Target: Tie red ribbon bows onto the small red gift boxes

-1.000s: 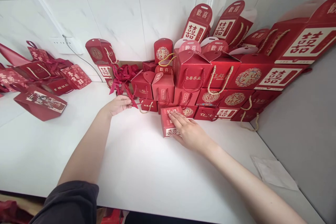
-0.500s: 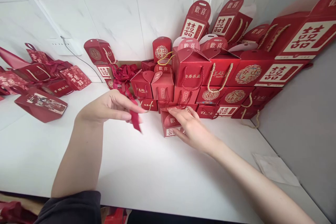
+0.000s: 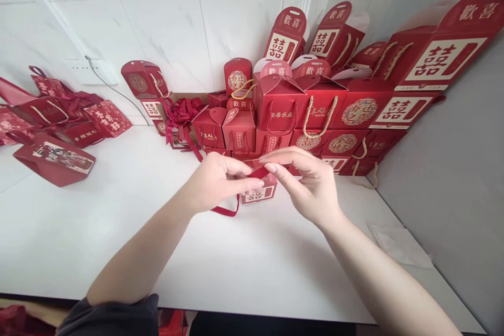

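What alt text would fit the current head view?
The left hand and right hand hold a red ribbon between them, partly hiding a small double-happiness gift box on a white table. Stacked red gift boxes stand behind, before a tiled wall.

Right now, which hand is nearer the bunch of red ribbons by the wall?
Left. The left hand is in front of the bunch of red ribbons, off to its right; the right hand, also in front, is farther right.
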Demonstrator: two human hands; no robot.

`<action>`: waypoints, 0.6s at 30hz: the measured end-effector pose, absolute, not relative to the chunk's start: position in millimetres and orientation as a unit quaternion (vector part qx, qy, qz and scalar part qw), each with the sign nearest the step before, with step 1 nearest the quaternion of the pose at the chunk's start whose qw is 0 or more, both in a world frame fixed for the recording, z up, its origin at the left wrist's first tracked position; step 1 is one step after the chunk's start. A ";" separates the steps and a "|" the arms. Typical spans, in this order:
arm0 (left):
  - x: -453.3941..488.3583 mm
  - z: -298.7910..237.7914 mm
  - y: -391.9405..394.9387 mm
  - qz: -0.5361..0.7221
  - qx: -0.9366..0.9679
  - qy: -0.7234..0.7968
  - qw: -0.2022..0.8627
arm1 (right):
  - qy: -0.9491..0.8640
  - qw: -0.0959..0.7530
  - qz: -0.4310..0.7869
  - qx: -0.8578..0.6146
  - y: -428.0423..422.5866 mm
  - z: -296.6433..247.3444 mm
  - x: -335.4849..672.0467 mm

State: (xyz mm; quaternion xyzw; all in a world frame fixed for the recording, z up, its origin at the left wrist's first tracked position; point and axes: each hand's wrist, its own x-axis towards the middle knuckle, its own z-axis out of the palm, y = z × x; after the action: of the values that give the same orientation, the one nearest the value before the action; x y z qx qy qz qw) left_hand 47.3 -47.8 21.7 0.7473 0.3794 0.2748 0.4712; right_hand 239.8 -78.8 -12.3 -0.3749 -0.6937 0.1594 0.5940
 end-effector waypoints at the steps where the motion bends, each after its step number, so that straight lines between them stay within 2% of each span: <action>1: 48.6 18.9 -48.9 0.254 0.755 0.394 0.458 | -0.686 0.589 0.174 -0.390 -79.0 -12.2 241.5; 4: 49.6 14.1 -49.1 0.191 0.767 0.415 0.450 | -0.660 0.588 0.185 -0.430 -79.6 -10.9 250.6; 9: 42.9 17.4 -46.8 0.079 0.774 0.390 0.492 | -0.608 0.627 0.101 -0.476 -83.5 2.5 278.9; 14: 41.3 18.1 -45.0 -0.037 0.728 0.353 0.586 | -0.462 0.766 0.018 -0.446 -86.1 20.3 322.0; 18: 41.4 14.0 -31.2 -0.039 0.772 0.269 0.574 | -0.401 0.831 0.115 -0.368 -90.2 20.5 365.9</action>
State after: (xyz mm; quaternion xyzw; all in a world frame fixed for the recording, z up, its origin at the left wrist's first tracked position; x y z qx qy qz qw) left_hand 41.4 -31.2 14.0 0.7723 0.2691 -0.0392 0.5742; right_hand 365.9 -90.2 20.5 -0.3682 -0.4015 0.1148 0.8307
